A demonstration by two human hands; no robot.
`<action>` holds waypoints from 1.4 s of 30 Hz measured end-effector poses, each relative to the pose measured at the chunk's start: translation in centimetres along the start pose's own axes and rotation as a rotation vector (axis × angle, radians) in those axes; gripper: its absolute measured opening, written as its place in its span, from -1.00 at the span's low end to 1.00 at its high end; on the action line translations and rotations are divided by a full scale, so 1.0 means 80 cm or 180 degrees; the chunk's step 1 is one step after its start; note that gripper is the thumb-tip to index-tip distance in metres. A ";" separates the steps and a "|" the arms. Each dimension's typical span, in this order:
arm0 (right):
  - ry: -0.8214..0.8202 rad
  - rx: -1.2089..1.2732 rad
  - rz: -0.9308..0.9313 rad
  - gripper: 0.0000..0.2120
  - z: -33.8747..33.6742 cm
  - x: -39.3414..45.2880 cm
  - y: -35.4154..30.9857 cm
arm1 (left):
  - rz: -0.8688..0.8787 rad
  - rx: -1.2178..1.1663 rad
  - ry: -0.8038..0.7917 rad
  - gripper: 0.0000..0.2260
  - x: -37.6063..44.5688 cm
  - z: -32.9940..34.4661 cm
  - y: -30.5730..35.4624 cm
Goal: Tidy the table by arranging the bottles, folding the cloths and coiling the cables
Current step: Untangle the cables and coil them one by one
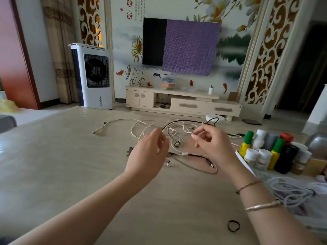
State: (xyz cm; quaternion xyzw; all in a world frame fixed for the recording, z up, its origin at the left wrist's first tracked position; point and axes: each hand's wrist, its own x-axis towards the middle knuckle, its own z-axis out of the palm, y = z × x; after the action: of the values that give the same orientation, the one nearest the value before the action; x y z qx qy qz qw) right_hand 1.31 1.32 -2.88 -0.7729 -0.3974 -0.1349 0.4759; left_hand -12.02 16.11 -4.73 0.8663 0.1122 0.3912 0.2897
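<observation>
Both my hands raised over the tangled white and black cables (177,131).
My right hand (212,147) pinches a thin cable end; my left hand (148,152), at nine o'clock, curls loosely, its grip unclear; two green-capped yellow bottles (246,142).

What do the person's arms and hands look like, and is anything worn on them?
Both forearms are bare, with no sleeves in view. The left hand wears nothing visible. Behind the right hand, the arm carries a thin dark cord bracelet at the wrist and a silver bangle further back.

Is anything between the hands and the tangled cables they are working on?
Nothing visible. The left hand and right hand are already at the tangled cables; the right hand pinches a strand. The bottles stand off to the right.
</observation>
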 end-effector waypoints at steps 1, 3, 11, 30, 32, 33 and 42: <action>0.0046 0.0035 0.0080 -0.92 0.000 0.000 0.001 | -0.0524 -0.0251 -0.0239 -0.68 0.003 -0.002 0.001; 0.0168 0.0124 0.0272 -0.95 -0.001 0.001 0.001 | -0.1600 -0.1095 -0.0982 -0.40 0.009 -0.011 0.005; -0.0037 0.0388 0.0696 -0.89 0.020 -0.006 -0.011 | -0.1479 -0.2057 -0.1524 -0.67 -0.003 0.000 0.028; -0.1238 0.0055 -0.0302 -0.68 0.066 -0.037 -0.046 | -0.2305 -0.2869 -0.0186 -0.83 0.003 -0.023 -0.006; -0.1162 -0.0046 -0.0121 -0.67 0.064 -0.032 -0.039 | -0.2288 -0.2848 -0.0188 -0.85 0.005 -0.026 -0.007; -0.1089 -0.0139 -0.0044 -0.68 0.063 -0.031 -0.034 | -0.2267 -0.2772 -0.0219 -0.86 0.008 -0.028 -0.008; -0.1155 -0.1121 0.0009 -0.63 0.080 0.014 -0.001 | -0.2058 -0.1713 -0.1078 -0.88 0.024 -0.064 -0.020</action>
State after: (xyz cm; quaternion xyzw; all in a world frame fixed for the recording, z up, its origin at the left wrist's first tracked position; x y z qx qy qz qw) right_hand 0.93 7.27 -5.43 -0.8560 -0.4456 -0.0605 0.2550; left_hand -14.47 20.35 -1.83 0.7324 0.2223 0.1487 0.6261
